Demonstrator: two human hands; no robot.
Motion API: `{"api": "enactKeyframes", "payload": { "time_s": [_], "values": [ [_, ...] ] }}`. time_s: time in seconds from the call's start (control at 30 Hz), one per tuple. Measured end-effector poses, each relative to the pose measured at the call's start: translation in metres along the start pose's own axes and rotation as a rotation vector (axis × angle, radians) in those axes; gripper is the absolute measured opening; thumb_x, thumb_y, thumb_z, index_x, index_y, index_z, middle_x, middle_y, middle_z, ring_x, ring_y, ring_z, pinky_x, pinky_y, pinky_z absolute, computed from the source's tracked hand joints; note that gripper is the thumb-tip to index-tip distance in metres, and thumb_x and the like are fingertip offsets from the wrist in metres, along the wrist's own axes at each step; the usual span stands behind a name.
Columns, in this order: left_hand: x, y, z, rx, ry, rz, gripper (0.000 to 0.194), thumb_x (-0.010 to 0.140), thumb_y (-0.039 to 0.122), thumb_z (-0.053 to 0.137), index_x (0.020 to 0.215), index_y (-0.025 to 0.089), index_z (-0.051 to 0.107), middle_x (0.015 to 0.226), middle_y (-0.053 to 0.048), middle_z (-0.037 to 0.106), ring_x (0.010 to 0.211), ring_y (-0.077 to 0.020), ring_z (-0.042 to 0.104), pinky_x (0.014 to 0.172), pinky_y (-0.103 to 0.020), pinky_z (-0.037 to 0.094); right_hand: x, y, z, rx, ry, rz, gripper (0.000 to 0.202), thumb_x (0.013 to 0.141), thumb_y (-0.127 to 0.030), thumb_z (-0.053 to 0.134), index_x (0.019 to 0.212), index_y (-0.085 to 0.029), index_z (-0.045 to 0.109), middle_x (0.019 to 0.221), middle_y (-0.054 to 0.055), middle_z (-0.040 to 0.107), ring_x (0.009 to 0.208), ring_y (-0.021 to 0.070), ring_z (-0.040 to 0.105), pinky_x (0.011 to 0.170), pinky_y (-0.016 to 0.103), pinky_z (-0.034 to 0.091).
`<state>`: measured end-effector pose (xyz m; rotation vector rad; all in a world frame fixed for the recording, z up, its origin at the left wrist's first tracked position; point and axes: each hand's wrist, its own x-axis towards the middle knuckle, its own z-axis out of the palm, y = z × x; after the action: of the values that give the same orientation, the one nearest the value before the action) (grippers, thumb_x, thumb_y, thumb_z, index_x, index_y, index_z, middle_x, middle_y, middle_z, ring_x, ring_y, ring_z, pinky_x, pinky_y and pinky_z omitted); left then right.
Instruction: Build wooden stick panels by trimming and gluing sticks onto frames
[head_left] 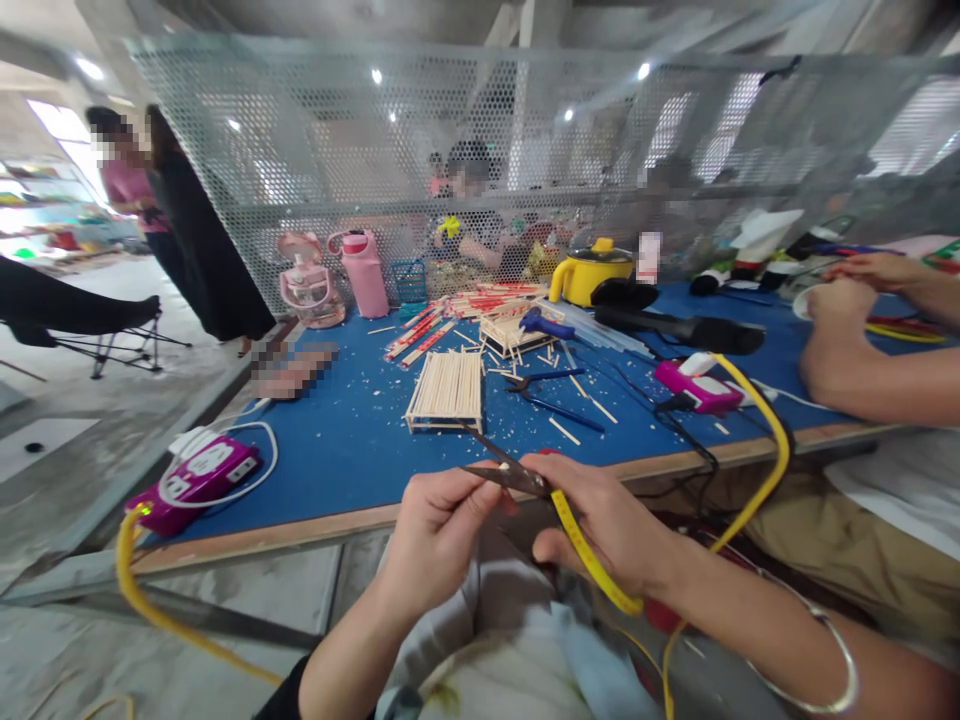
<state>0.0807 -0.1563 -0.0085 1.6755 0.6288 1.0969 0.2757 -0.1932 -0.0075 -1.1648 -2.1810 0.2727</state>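
Note:
My right hand (pixel 600 510) is closed around a pair of scissors (pixel 517 477) with dark blades and a yellow handle loop (pixel 585 560). The blades are apart and point left, over the table's front edge. Close to the blades, my left hand (pixel 446 530) pinches a small pale stick (pixel 504 466), of which only a short end shows between the blades. Just beyond the blades stands a small rack of wooden sticks (pixel 448 388) on the blue tabletop (pixel 330 450).
Behind it lie a second stick frame (pixel 517 330), red-and-white stick packets (pixel 487 300), a glue gun (pixel 551 325) and pliers (pixel 555 395). Purple power strips (pixel 199 480) sit at both sides. A yellow pot (pixel 596 275) and pink bottle (pixel 364 275) stand behind. Another person's hands (pixel 847 290) work at right.

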Motion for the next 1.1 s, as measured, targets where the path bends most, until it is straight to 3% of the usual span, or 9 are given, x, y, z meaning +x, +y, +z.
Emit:
{"api": "enactKeyframes", "payload": {
  "time_s": [0.23,0.43,0.6,0.73,0.97,1.03,1.1],
  "values": [
    [0.002,-0.011,0.006,0.044,0.073,-0.055,0.029,0.088,0.027,0.053,0.068,0.013,0.069,0.068,-0.003,0.068,0.067,-0.0127,0.059,0.066,-0.020,0.042,-0.001,0.008,-0.007,-0.125,-0.062,0.122,0.046,0.083,-0.052,0.054,0.114,-0.017,0.052,0.095,0.009,0.067,0.084,0.0223,0.063,0.071,0.031,0.047],
    [0.002,-0.012,0.013,-0.029,0.023,-0.059,0.029,0.087,0.027,0.053,0.067,0.013,0.068,0.076,-0.005,0.069,0.075,-0.0161,0.061,0.071,-0.023,0.044,0.002,-0.005,-0.003,-0.045,-0.051,0.155,0.052,0.076,-0.056,0.060,0.111,-0.019,0.050,0.096,0.008,0.063,0.085,0.0214,0.058,0.074,0.032,0.046],
    [0.002,-0.015,0.011,-0.012,0.070,-0.050,0.028,0.088,0.027,0.053,0.066,0.014,0.067,0.070,-0.002,0.067,0.069,-0.0136,0.059,0.068,-0.021,0.043,0.006,-0.005,-0.002,-0.071,-0.049,0.173,0.046,0.079,-0.052,0.058,0.109,-0.018,0.052,0.093,0.008,0.063,0.084,0.0214,0.058,0.073,0.031,0.044],
    [0.005,-0.023,0.009,-0.023,0.136,-0.094,0.026,0.087,0.028,0.054,0.071,0.014,0.068,0.069,-0.002,0.067,0.068,-0.0133,0.059,0.066,-0.021,0.043,0.010,0.005,-0.007,-0.102,-0.132,0.220,0.038,0.082,-0.049,0.056,0.103,-0.018,0.055,0.082,0.005,0.064,0.074,0.0188,0.058,0.065,0.027,0.043],
    [0.007,-0.026,0.012,-0.011,0.124,-0.107,0.027,0.086,0.028,0.055,0.066,0.012,0.067,0.073,-0.004,0.067,0.072,-0.0151,0.060,0.069,-0.022,0.044,0.010,0.000,-0.015,-0.013,-0.229,0.303,0.026,0.082,-0.045,0.057,0.091,-0.021,0.054,0.072,0.000,0.061,0.061,0.0141,0.053,0.055,0.023,0.038],
    [0.006,-0.023,0.012,0.000,0.118,-0.096,0.027,0.086,0.028,0.054,0.068,0.013,0.067,0.072,-0.004,0.067,0.071,-0.0150,0.060,0.068,-0.023,0.043,0.008,-0.002,-0.013,0.016,-0.208,0.324,0.028,0.083,-0.045,0.056,0.098,-0.022,0.052,0.074,0.000,0.062,0.061,0.0143,0.053,0.056,0.024,0.039],
    [0.004,-0.019,0.011,0.040,0.119,-0.077,0.027,0.088,0.028,0.053,0.069,0.013,0.066,0.069,-0.003,0.066,0.068,-0.0142,0.059,0.066,-0.022,0.043,0.007,-0.002,-0.009,-0.019,-0.090,0.388,0.040,0.078,-0.046,0.061,0.105,-0.020,0.046,0.077,0.001,0.061,0.062,0.0153,0.054,0.056,0.025,0.040]
  ]
}}
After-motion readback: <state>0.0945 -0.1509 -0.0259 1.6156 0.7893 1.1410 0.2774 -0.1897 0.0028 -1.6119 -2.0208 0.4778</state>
